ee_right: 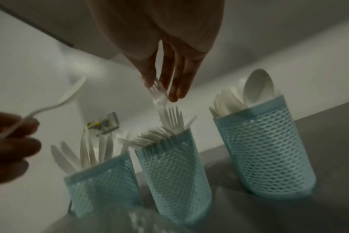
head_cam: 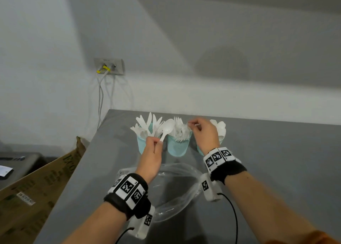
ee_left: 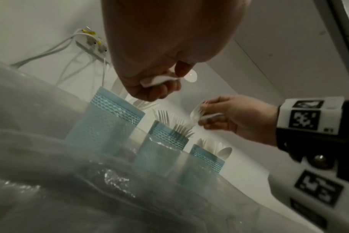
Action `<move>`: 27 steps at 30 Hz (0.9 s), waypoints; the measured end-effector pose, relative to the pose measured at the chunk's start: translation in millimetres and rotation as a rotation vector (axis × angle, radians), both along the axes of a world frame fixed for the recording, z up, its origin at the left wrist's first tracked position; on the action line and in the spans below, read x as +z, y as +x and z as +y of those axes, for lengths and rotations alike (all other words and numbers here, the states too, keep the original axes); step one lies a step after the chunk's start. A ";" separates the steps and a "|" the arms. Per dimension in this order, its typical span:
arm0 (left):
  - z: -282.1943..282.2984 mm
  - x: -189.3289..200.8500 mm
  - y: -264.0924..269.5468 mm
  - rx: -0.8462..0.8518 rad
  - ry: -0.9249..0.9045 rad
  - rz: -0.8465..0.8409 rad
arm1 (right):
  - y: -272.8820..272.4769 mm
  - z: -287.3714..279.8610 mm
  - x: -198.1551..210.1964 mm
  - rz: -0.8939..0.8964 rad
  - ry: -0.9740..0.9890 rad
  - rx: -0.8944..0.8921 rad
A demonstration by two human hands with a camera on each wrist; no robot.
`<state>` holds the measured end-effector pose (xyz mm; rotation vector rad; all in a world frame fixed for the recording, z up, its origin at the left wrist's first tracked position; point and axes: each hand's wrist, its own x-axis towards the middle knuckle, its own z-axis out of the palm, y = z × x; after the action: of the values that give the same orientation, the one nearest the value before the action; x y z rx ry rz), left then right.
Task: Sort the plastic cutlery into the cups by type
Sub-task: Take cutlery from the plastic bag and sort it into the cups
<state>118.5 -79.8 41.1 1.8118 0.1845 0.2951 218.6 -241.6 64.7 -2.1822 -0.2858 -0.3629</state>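
- Cutlery of white plastic is the matter here, nearly all of it already standing in three pale blue mesh cups in a row on the grey desk [head_cam: 276, 169]; the fork cup [head_cam: 178, 145], middle of the row, serves as the landmark.
- Desk and wall: the cups stand toward the far edge of the desk, close to the white wall, probably so the near part stays free for working.
- Clear plastic bag [head_cam: 175, 194]: it lies crumpled on the desk on the near side of the fork cup, below both wrists. It looks to hold nothing more, which suggests the sort is close to done.
- Knife cup [head_cam: 143, 145]: just left of the fork cup, with blades fanning upward.
- Spoon cup [ee_right: 265, 151]: just right of the fork cup, bowls upward, half hidden behind the right wrist in the head view.
- Left hand [head_cam: 152, 152]: in front of the gap between the knife cup and the fork cup, its grip closed in a pinch on the handle end of a spoon [head_cam: 167, 130], bowl up. It appears to be waiting its turn, since the spoon cup lies on the far side of the other hand.
- Right hand [head_cam: 204, 133]: above the right rim of the fork cup, fingertips [ee_right: 173, 94] pinching a fork [ee_right: 158, 96] near its tines, handle pointing down into the cup among the other forks. Holding it by the top lets the handle slide in first.
- Fork: thin, glossy and slightly see-through, so probably light and slippery.
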 end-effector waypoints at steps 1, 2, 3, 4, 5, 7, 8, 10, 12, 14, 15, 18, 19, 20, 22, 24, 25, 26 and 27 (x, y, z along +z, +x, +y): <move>-0.3 -1.7 -0.1 -0.017 -0.004 0.000 | 0.3 -0.4 -5.7 0.039 -0.070 0.025; -0.5 -2.9 -0.2 -0.027 -0.001 -0.002 | 0.0 -0.6 -9.1 0.061 -0.156 0.044; -0.7 -4.0 -0.3 -0.029 0.009 -0.007 | -1.0 -0.7 -10.7 0.068 -0.254 0.044; -0.7 -5.1 -0.1 -0.025 0.022 -0.014 | -3.6 -0.6 -9.7 0.058 -0.332 0.024; -1.0 -5.8 0.1 -0.022 0.036 -0.021 | -7.2 -0.3 -7.3 0.034 -0.361 0.001; -3.0 -5.5 0.4 -0.026 0.060 -0.028 | -20.4 2.0 1.9 -0.005 -0.198 0.029; -4.8 -5.2 0.6 -0.032 0.068 -0.034 | -27.5 3.2 6.2 -0.002 -0.049 0.089; -9.6 -4.3 0.4 -0.047 0.073 -0.049 | -38.3 5.8 10.6 0.051 0.189 0.193; -15.2 -3.0 -0.9 -0.058 0.070 -0.050 | -41.4 5.0 11.1 0.079 0.239 0.203; -18.8 -2.9 -2.9 -0.063 0.082 -0.037 | -40.4 0.5 10.1 0.086 0.268 0.182; -19.1 -4.0 -3.7 -0.067 0.101 -0.029 | -39.5 -3.2 11.5 0.094 0.295 0.167; -13.4 -11.8 -5.5 -0.090 0.284 0.039 | -30.5 -20.6 21.5 0.058 0.330 0.079; -9.8 -14.7 -7.0 -0.104 0.391 0.074 | -25.7 -28.2 25.4 0.026 0.324 0.049; -6.1 -17.8 -8.9 -0.113 0.521 0.104 | -20.6 -36.2 29.3 -0.010 0.304 0.017; 0.7 -24.3 -13.5 -0.115 0.793 0.163 | -10.9 -51.8 35.1 -0.059 0.223 -0.055; 5.4 -30.3 -16.6 -0.091 0.947 0.234 | -7.2 -64.0 39.2 -0.080 0.151 -0.100; 7.1 -32.8 -17.3 -0.085 0.970 0.251 | -6.3 -68.2 39.7 -0.099 0.119 -0.111; 8.0 -35.3 -17.2 -0.087 0.973 0.252 | -5.1 -71.2 38.6 -0.110 0.091 -0.114; 8.2 -37.0 -16.5 -0.094 0.963 0.244 | -4.0 -73.3 35.3 -0.104 0.069 -0.115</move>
<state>101.9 -71.6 4.1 2.8054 0.1329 0.0852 214.6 -314.8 100.0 -2.1206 -0.2026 -0.5442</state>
